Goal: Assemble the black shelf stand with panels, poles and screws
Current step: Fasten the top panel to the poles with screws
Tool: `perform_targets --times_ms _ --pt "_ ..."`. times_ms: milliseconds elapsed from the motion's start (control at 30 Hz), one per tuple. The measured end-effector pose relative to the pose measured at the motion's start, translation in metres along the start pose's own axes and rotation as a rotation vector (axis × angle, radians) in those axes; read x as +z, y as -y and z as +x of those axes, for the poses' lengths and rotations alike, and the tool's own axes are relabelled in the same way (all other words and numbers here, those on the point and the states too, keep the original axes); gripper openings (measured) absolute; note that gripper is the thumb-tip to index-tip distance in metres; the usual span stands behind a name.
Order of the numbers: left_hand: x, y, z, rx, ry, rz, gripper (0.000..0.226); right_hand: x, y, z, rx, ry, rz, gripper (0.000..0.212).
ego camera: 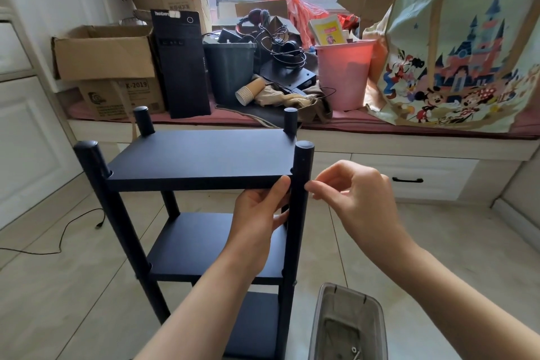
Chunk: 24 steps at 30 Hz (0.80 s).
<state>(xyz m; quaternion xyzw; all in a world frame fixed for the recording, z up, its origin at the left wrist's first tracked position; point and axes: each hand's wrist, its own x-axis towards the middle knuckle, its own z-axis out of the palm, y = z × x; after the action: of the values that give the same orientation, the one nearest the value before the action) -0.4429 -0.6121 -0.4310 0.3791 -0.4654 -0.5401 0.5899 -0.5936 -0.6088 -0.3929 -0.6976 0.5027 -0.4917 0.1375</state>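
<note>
- Far left there's a white cabinet (20, 114) along the wall, and a thin black cable (62, 235) trails over the floor tiles (58, 286) in front of it. That patch of floor left of the stand has just the cable on it.
- The black shelf stand (201, 161) is upright on the floor, a bit left of center. The near left pole (96, 172) leans out to the left at its top, and three panels sit stacked between the poles, with the top panel's front edge facing me.
- The left hand (260, 222) comes up from below and grips the front right corner of the top panel, thumb on the front edge, fingers curled underneath right by the near right pole (301, 184).
- The right hand (353, 193) is just right of that pole with its fingertips pinched together and touching the pole's side at panel height. Can't tell if there's a screw in the pinch, too small to see.
- Bottom right is a clear plastic tub (350, 324) near the stand's foot, with a few screws (355, 352) in it.
- Behind everything runs a window bench (380, 143) piled with boxes, a pink bucket (344, 73) and a big cartoon bag (461, 50).
</note>
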Motion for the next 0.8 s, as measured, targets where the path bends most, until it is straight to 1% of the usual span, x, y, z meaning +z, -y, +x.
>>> perform_targets --times_ms 67,167,233,267,400,500,600,700,767,800 --pt "0.0 0.0 0.0 -0.003 0.002 0.004 0.023 0.002 -0.001 -0.002 -0.055 -0.006 -0.066 0.013" --pt "0.0 0.0 0.0 -0.005 0.009 0.008 0.024 0.008 -0.004 -0.006 -0.221 -0.052 -0.238 0.01" --pt "0.0 0.001 -0.001 -0.006 0.006 0.006 0.023 0.009 -0.005 -0.006 -0.235 -0.04 -0.249 0.01" --pt "0.0 0.001 -0.001 -0.005 0.005 0.001 0.022 0.008 -0.005 -0.005 -0.199 -0.023 -0.201 0.01" --pt "0.0 0.001 -0.003 0.009 0.014 -0.01 0.023 -0.003 0.0 0.003 0.076 0.072 0.168 0.015" --pt "-0.001 0.003 -0.004 0.006 0.001 -0.014 0.024 -0.007 -0.006 0.01 0.205 0.142 0.267 0.029" --pt "-0.003 0.004 -0.006 -0.004 0.001 0.004 0.032 -0.005 -0.013 0.013 0.35 0.274 0.39 0.037" --pt "-0.006 0.003 -0.008 -0.008 -0.007 0.033 0.042 -0.004 -0.016 0.014 0.404 0.423 0.563 0.05" --pt "-0.008 0.003 -0.01 -0.009 0.0 0.058 0.043 -0.005 -0.017 0.015 0.38 0.496 0.63 0.059" --pt "-0.008 0.002 -0.011 -0.011 0.003 0.063 0.041 -0.004 -0.018 0.016 0.358 0.516 0.631 0.059"
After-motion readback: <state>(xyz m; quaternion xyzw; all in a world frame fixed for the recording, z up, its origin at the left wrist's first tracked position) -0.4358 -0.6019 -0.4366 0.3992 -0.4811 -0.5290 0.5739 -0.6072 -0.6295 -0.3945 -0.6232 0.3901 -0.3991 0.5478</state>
